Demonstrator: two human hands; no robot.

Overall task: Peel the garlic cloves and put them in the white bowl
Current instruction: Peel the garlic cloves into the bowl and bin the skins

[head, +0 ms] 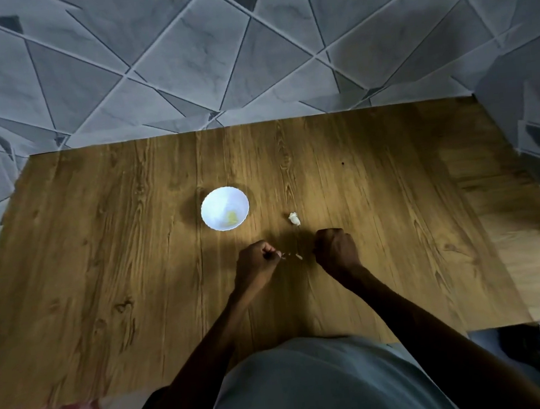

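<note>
A peeled clove (232, 218) is lying in the bowl (207, 201), which is sitting within easy reach. More garlic (294, 218) is waiting just beside it on the desk (102, 253). The left hand (256, 261) is pinching skin (281, 254) in its grip, likely stripping it. The right hand (336, 252) is bunched closed, and whether on a clove I cannot tell.

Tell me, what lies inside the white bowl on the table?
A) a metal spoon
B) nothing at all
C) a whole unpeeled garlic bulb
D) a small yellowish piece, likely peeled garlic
D: a small yellowish piece lies on the near side of the white bowl, and nothing else shows in it.
</note>
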